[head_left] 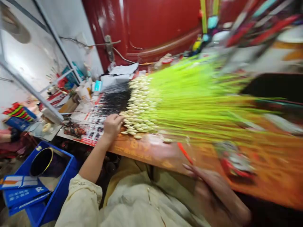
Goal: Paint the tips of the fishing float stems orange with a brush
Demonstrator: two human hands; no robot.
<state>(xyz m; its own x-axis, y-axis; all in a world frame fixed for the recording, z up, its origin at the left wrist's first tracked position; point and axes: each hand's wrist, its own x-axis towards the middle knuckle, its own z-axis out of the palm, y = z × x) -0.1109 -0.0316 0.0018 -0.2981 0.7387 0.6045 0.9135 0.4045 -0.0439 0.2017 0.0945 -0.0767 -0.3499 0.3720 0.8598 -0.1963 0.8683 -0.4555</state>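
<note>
Many fishing floats lie side by side in a wide bundle, with pale oval bodies (139, 104), long yellow-green stems (189, 104) to the right and thin black ends (115, 97) to the left. At the near left edge of the bodies, my left hand (112, 127) has its fingers closed around a float at the row's end. One loose float body (167, 140) lies in front of the bundle. My right hand (213, 189), blurred by motion, is low at the table's front edge, its fingers closed on a slim stick with an orange-red end (185, 153).
A crushed drink can (236, 160) lies on the orange tabletop (272, 183), right of the bundle. Papers (120, 71) and small packages are at the back left. A blue bin (59, 186) with boxes stands at lower left. A dark flat panel (276, 86) is at far right.
</note>
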